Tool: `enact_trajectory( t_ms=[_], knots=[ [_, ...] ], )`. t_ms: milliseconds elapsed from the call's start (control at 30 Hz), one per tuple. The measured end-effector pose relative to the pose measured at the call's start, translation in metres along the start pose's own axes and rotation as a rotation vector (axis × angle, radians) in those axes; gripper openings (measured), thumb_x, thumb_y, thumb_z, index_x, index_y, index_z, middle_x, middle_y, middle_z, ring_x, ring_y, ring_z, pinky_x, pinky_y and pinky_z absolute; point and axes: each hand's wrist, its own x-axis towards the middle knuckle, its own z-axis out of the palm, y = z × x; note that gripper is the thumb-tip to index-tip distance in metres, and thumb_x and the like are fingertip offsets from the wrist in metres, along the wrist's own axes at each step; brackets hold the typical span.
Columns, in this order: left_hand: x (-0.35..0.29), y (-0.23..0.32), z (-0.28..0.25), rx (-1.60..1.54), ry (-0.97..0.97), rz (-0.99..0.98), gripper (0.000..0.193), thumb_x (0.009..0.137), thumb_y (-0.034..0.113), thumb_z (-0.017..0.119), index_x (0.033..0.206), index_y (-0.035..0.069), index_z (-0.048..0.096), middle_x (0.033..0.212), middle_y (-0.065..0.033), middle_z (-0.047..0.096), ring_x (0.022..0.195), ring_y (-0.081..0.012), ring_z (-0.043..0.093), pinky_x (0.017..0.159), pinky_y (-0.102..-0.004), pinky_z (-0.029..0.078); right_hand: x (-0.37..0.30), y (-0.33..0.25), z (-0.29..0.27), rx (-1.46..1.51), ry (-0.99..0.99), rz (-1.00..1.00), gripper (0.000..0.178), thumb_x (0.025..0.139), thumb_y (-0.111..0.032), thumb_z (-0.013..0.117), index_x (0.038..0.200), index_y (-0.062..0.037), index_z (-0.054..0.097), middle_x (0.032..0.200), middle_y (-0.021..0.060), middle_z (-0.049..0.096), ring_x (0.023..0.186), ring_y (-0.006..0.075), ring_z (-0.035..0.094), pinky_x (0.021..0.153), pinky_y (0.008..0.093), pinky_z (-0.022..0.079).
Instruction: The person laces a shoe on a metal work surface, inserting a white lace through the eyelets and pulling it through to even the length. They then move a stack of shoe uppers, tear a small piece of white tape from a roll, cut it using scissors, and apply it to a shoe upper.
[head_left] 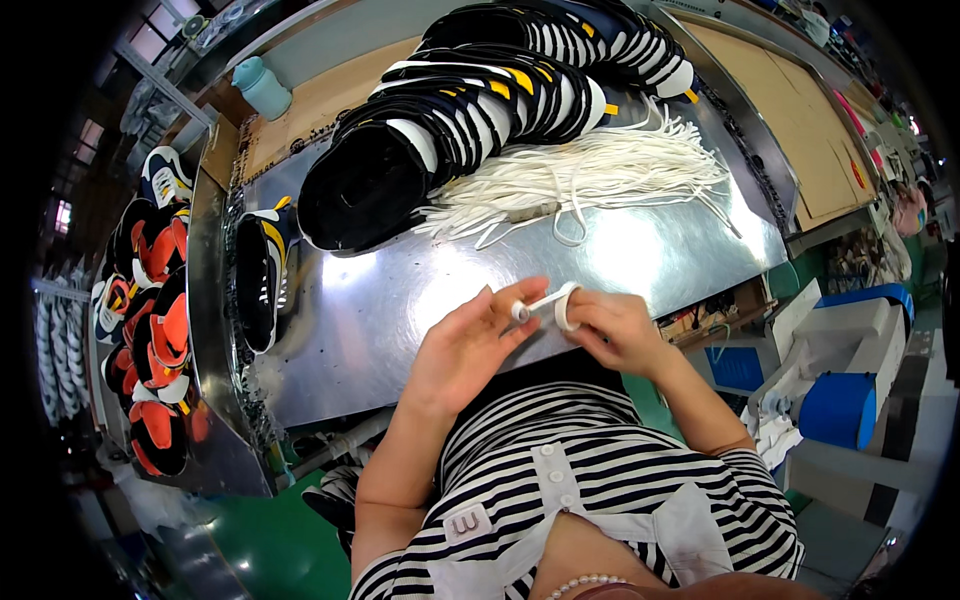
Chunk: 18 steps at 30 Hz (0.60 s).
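Observation:
Above the near edge of a metal worktable (380, 365), my two hands are at either end of a short white strip (544, 300). Its left end is a small round coil between the fingertips and thumb of my left hand (468, 345). At the other end a wider white loop stands against the closed fingers of my right hand (615, 328). Whether the strip is tape or lace cannot be made out. Beyond my hands lies a spread bundle of white shoelaces (590, 175), and a long row of black, white and yellow shoe uppers (455, 115) curves behind it.
A single shoe upper (264, 275) rests at the table's left side. Past the raised metal edge, a rack holds several shoe uppers with red linings (160, 335). A light-blue bottle (262, 88) stands at the far left. On the right is a white and blue machine (835, 380).

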Motion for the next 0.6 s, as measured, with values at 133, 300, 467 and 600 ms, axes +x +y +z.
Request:
enact_trajectory(
  t_ms=[133,300,467,600],
  knots=[
    [-0.011,-0.009,0.004,0.206,-0.010,-0.008,0.056,0.098,0.034,0.048,0.131,-0.011,0.048,0.145,-0.0252,0.040,0.132,-0.0306,0.042,0.107,-0.0412,0.035,0.006,0.022,-0.018,-0.331,0.053,-0.100,0.028,0.070,-0.011,0.072,0.097,-0.0083,0.064,0.110,0.0011,0.066,0.068,0.0204,0.060,0.056,0.0316,0.049],
    [-0.015,-0.018,0.006,0.342,-0.088,-0.012,0.050,0.096,0.039,0.050,0.106,-0.007,0.064,0.142,-0.0222,0.044,0.130,-0.0298,0.042,0.102,-0.0377,0.037,0.036,0.019,-0.028,-0.378,0.062,-0.157,0.034,0.065,-0.009,0.071,0.099,-0.0069,0.065,0.125,0.0040,0.065,0.063,0.0197,0.055,0.053,0.0300,0.047],
    [-0.018,-0.014,0.015,0.367,-0.058,-0.060,0.046,0.099,0.036,0.047,0.102,-0.006,0.065,0.130,-0.0222,0.053,0.118,-0.0281,0.050,0.097,-0.0387,0.041,0.057,0.022,-0.023,-0.300,0.135,-0.198,0.032,0.068,-0.005,0.069,0.100,-0.0069,0.064,0.126,0.0033,0.064,0.065,0.0199,0.057,0.054,0.0298,0.048],
    [-0.020,-0.015,0.012,0.262,-0.137,-0.047,0.045,0.103,0.033,0.042,0.116,-0.006,0.060,0.131,-0.0196,0.055,0.123,-0.0244,0.048,0.097,-0.0369,0.040,0.060,0.028,-0.021,-0.291,0.195,-0.213,0.036,0.070,-0.005,0.070,0.105,-0.0077,0.065,0.127,0.0026,0.064,0.068,0.0206,0.059,0.056,0.0292,0.048]
  ],
)
